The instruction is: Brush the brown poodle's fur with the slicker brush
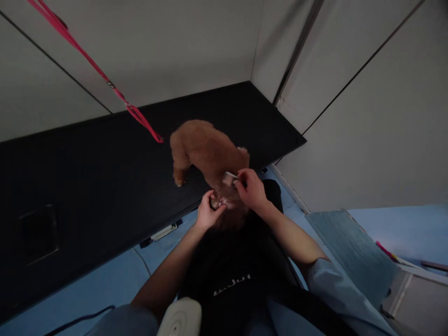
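Note:
A brown curly-coated dog (206,144) stands on the black ribbed table (105,172), its front end turned toward my lap. My left hand (208,212) is closed, with thumb and fingers pinching the dog's ear (220,202), whose pink inner side faces up. My right hand (252,189) is closed on a small pale, whitish object (230,178) with a flat, boxy end. This object is over the dog's neck, just above the ear; its exact kind I cannot make out. The dog's head is mostly hidden against my black apron (227,261).
A red strap loop (143,121) hangs from the upper left down over the table. Grey walls (196,42) stand behind and to the right. On the blue floor at right sits a grey box (416,298). A rounded cream object (180,317) is close below me.

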Action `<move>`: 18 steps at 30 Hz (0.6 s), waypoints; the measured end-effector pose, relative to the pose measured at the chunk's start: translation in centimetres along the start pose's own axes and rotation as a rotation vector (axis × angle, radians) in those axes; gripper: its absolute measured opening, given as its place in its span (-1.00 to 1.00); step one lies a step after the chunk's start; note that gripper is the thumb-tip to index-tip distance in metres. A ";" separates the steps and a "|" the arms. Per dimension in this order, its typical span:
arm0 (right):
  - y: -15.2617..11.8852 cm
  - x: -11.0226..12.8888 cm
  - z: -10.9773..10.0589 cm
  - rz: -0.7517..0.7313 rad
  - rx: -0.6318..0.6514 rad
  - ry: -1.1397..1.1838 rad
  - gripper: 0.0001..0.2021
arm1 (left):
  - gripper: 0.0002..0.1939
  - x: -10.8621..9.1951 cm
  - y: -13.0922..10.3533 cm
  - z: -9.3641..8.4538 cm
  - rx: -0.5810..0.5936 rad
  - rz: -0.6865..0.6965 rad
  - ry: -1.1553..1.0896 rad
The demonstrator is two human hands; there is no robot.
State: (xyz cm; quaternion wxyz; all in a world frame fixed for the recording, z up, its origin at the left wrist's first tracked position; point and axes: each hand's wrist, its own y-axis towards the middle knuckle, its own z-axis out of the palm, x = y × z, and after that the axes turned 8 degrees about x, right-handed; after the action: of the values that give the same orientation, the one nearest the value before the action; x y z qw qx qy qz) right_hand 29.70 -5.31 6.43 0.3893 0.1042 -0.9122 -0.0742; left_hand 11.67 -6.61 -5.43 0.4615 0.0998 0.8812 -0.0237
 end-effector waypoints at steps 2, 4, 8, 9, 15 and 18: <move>-0.2 -0.1 0.0 -0.044 -0.027 0.022 -0.94 | -0.32 -0.1 0.0 0.0 0.007 0.001 -0.010; -0.3 -0.3 0.2 -0.060 0.088 0.044 -0.93 | -0.29 -0.1 0.1 -0.1 0.016 0.003 -0.016; -1.0 -1.0 0.5 -0.018 -0.102 0.077 -0.93 | -0.42 0.3 0.2 -0.6 0.030 0.073 -0.014; -1.4 -1.4 0.5 -0.021 -0.190 0.104 -0.94 | -0.50 0.4 0.2 -0.7 0.035 0.095 -0.009; -3.8 -3.4 1.0 0.153 -0.199 0.296 -0.88 | -0.69 0.3 0.9 -1.0 0.039 0.131 0.045; -4.7 -3.8 1.5 0.154 -0.426 0.300 -0.89 | -0.73 -0.2 1.0 -0.8 0.033 0.114 0.060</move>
State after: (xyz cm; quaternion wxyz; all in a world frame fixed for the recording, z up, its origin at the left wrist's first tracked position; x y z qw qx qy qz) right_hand 31.80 -8.86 1.70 0.5379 -0.0400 -0.8133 -0.2182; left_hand 11.32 -5.51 -4.76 0.4337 0.1582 0.8870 -0.0087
